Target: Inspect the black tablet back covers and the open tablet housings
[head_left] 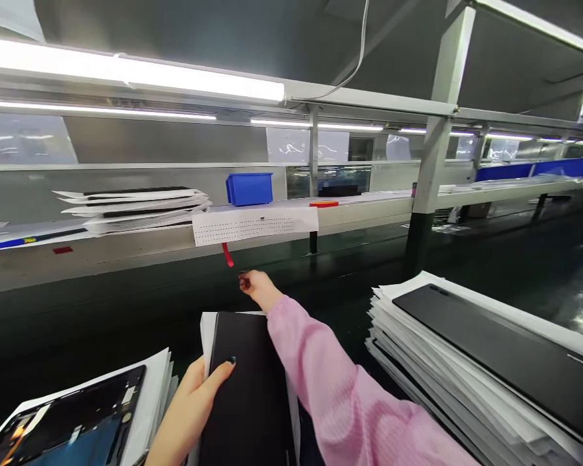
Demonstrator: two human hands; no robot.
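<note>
Strip, narrow, red, tape-like, hangs under the white printed paper sheet, centre of frame; lies just up-left of the right hand, a small gap between. Strip's long axis slants upper left to lower right, lower end toward that hand. Right hand clearly nearer; fingers curled in, fingertips bunched, can't tell if they pinch anything. Left hand, lower centre-left, grips the flat black rectangular panel, thumb on its face, fingers behind, plain white sheet underneath. Panel at bottom centre, long axis running up the frame, top end below the right wrist. Pink ribbed sleeve overlaps panel's upper right edge.
</note>
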